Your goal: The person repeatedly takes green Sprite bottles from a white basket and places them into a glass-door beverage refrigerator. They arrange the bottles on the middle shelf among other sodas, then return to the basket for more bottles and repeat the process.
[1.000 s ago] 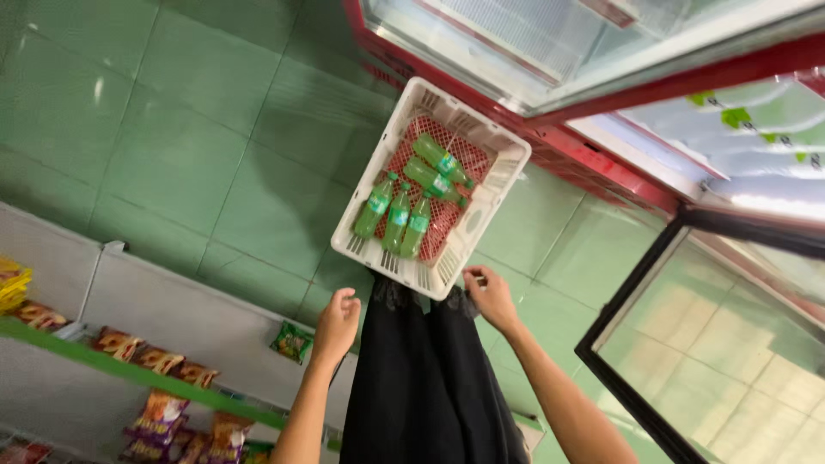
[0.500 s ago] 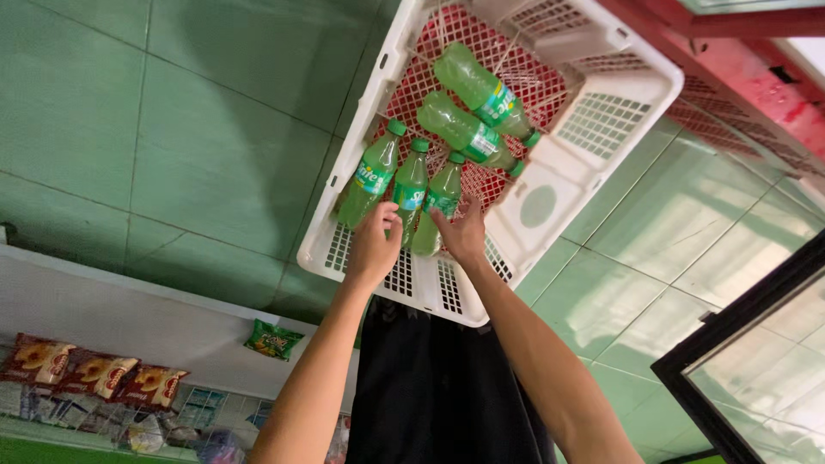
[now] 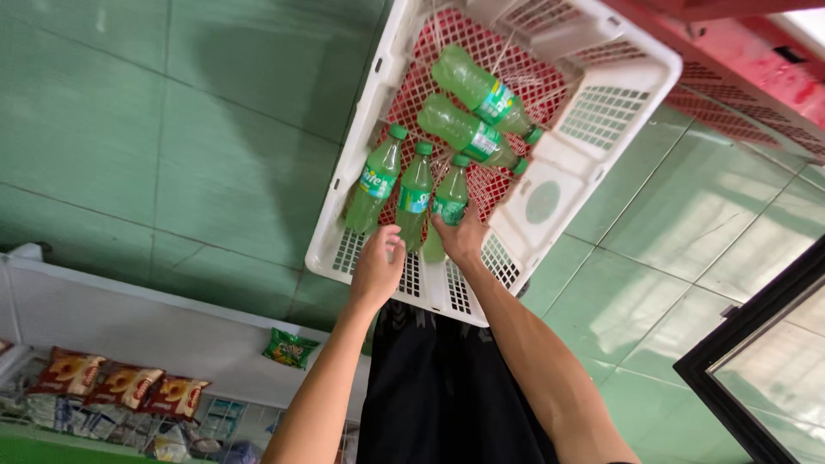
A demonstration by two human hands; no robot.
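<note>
— Five green plastic bottles (image 3: 416, 196) lie in the crate (image 3: 593, 112)?
— Yes, smooth, translucent, green-capped; three side by side at the crate's near end, two slanted across beyond them. The crate is white moulded plastic with slotted walls and a red lattice floor, on glossy green tiles (image 3: 172, 155).
— And the hands?
— Both arms stretch straight over the crate's near wall. The right hand (image 3: 461, 236) has its fingers closed round the bottle nearest it (image 3: 448, 210). The left hand (image 3: 378, 262) curls loosely at the middle bottle's base, fingers not clamped.
</note>
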